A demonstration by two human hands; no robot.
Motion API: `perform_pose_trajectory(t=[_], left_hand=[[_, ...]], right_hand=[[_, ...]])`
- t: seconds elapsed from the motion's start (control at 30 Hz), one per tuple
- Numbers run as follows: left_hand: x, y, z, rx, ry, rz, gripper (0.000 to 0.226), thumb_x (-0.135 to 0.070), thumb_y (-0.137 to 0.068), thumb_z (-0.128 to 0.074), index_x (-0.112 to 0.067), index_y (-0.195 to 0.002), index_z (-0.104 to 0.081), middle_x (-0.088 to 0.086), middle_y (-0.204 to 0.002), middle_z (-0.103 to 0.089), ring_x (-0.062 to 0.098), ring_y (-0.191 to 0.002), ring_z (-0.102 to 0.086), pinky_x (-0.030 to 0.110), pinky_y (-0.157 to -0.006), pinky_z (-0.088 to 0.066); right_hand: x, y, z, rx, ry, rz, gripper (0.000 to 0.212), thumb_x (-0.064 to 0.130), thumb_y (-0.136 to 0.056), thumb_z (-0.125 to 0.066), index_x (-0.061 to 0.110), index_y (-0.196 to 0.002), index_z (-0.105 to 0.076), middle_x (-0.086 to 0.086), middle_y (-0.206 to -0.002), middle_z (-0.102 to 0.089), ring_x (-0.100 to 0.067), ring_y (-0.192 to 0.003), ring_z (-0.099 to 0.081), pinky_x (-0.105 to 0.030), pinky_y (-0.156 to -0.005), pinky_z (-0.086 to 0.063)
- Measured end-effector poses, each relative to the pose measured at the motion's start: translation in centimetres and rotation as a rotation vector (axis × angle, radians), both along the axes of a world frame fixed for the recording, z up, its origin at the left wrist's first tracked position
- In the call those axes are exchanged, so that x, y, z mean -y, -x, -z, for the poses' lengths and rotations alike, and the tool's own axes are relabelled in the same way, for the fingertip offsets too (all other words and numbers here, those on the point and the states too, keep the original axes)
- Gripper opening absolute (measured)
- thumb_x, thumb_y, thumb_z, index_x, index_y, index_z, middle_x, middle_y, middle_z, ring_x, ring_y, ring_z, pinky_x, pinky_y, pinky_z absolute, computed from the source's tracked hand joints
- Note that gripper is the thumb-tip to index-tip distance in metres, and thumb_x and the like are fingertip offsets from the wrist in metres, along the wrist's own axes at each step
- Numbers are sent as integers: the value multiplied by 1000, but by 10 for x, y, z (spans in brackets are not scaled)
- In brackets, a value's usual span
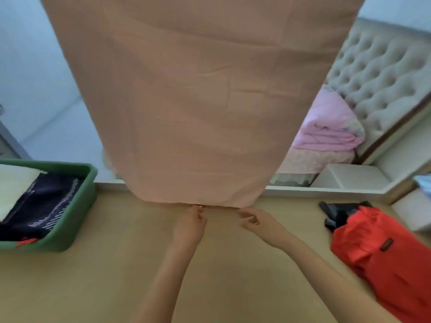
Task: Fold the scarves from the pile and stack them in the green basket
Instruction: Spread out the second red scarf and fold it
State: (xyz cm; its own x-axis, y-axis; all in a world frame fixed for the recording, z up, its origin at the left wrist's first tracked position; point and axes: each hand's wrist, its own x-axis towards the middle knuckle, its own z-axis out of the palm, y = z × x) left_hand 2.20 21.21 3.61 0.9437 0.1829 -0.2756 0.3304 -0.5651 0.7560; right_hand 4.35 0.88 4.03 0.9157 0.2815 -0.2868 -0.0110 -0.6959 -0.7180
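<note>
A wide peach scarf (198,101) hangs straight down in front of the camera and fills most of the view. Its top runs out of frame and its lower hem ends just above a pale wooden surface (116,276). Behind, at right, is a tufted cream headboard (377,73) with a folded pink blanket (326,127) on the bed. On the surface at right lies a crumpled red scarf (384,252), partly over a black cloth (338,213). At left sits the green basket (70,229), holding a folded navy patterned scarf (46,206) and a cream folded cloth (14,187). Both bare arms reach forward to the hem. The left hand (191,222) pinches the hem with curled fingers. The right hand (254,221) has its fingertips at the hem, fingers bent; blur hides whether it grips.
</note>
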Motion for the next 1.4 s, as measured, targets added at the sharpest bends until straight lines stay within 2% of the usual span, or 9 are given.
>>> perform_pose_trajectory(t=[0.13, 0.43, 0.7, 0.8, 1.0, 1.1, 1.23, 1.33, 1.4], left_hand=[[88, 9, 10, -141, -70, 196, 36, -21, -97, -43, -16, -132, -48, 5, -129, -56, 23, -116, -55, 27, -91, -41], [246, 26, 40, -171, -84, 451, 34, -25, -94, -52, -12, -126, -57, 7, -122, -62, 20, -112, -57, 27, -91, -44], [315, 37, 66, -212, 46, 480, 28, -21, -96, -52, -10, -120, -62, 8, -117, -65, 19, -106, -60, 21, -83, -41], [326, 37, 70, -224, 116, 449, 26, -16, -97, -50, -6, -118, -63, 9, -109, -66, 19, -98, -62, 17, -72, -42], [339, 37, 78, -291, 210, 384, 26, -11, -99, -43, -1, -116, -60, 7, -100, -60, 9, -74, -57, 6, -45, -34], [350, 38, 81, -337, 263, 354, 27, -12, -100, -41, -1, -117, -58, 6, -100, -60, 4, -69, -55, 7, -45, -34], [364, 38, 75, -383, 416, 284, 25, -24, -100, -43, -9, -114, -57, 6, -108, -62, 8, -80, -60, 18, -67, -43], [368, 35, 71, -491, 659, 118, 29, -47, -96, -44, -22, -109, -51, 3, -113, -60, 16, -103, -59, 36, -90, -46], [365, 34, 75, -566, 760, 55, 36, -57, -91, -47, -25, -107, -54, 3, -112, -61, 18, -106, -60, 38, -90, -49]], right_hand=[[125, 36, 23, -27, 77, 230, 32, 18, -92, -60, 19, -124, -59, 1, -118, -63, -8, -92, -60, -15, -76, -46], [298, 109, 67, 72, 301, 675, 37, 17, -87, -64, 14, -124, -60, -2, -127, -58, -21, -122, -50, -31, -98, -38], [361, 81, 87, 237, 593, 758, 63, 26, -87, -66, 17, -143, -40, -5, -153, -31, -24, -137, -33, -34, -105, -34], [377, 67, 100, 215, 653, 745, 50, 24, -87, -67, 17, -135, -52, -4, -153, -33, -23, -139, -31, -36, -102, -36], [396, 69, 130, 265, 530, 798, 38, 20, -79, -75, 12, -114, -63, -5, -125, -60, -27, -113, -55, -37, -81, -46], [394, 71, 130, 408, 472, 836, 6, 8, -80, -71, 10, -85, -68, -5, -94, -68, -31, -90, -61, -34, -67, -41], [377, 81, 120, 547, 226, 789, 8, 6, -81, -70, 9, -89, -68, -3, -107, -70, -22, -111, -59, -27, -87, -41], [332, 108, 115, 617, 39, 553, 5, 17, -87, -65, 22, -89, -64, 3, -118, -67, -11, -119, -54, -29, -106, -32], [297, 134, 116, 583, -54, 383, 7, 24, -87, -57, 31, -88, -56, 17, -121, -63, -2, -121, -53, -24, -111, -25]])
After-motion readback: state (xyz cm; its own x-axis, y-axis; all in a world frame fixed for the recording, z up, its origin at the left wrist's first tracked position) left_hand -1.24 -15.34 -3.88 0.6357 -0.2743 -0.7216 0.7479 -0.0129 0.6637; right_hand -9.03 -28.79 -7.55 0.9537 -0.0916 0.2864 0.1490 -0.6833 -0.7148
